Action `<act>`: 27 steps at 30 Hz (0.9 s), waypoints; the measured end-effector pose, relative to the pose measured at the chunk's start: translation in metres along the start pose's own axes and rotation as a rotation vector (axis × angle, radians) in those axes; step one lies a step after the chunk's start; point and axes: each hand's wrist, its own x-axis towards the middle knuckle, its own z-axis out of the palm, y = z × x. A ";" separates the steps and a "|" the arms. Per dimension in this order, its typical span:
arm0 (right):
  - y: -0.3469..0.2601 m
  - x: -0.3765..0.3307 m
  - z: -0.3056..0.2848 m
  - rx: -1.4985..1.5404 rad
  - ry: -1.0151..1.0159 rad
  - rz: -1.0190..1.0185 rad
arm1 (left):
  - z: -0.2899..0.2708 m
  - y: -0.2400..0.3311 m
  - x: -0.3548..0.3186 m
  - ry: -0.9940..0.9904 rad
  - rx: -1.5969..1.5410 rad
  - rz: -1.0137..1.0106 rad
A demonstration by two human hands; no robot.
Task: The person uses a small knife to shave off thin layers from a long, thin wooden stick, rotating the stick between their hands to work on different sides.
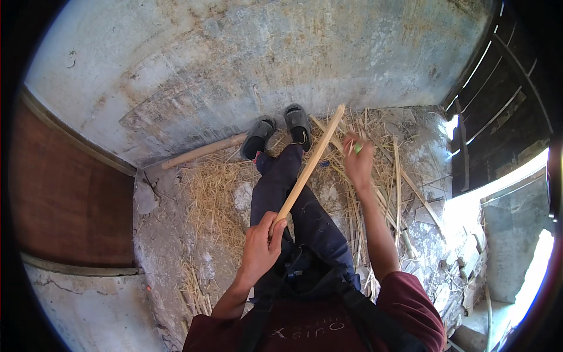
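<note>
My left hand [261, 244] grips the near end of a long pale wooden stick [311, 165], which slants up and to the right over my crossed legs in dark trousers [293, 199]. Further out on the right, my right hand [358, 158] is closed on a few thin strips of straw or cane [355, 142], one with a small green bit. The stick's far tip ends near the wall, just left of my right hand. My feet wear dark slippers [280, 132] set against the wall.
Loose straw [214, 196] and split cane strips [397, 176] cover the floor around my legs. A thick pale pole [202, 151] lies along the stained concrete wall [252, 64]. A brown board [64, 193] stands at left; a dark slatted door [498, 94] and rubble are at right.
</note>
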 end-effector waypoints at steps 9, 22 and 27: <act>-0.074 -0.080 0.007 0.049 -0.218 -0.298 | 0.009 0.018 0.018 0.029 0.017 0.025; -0.046 -0.030 0.011 -0.066 0.033 -0.242 | 0.008 0.021 0.006 0.039 0.057 0.116; -0.023 0.018 0.001 -0.146 0.118 -0.262 | 0.007 0.013 -0.002 0.025 0.042 0.064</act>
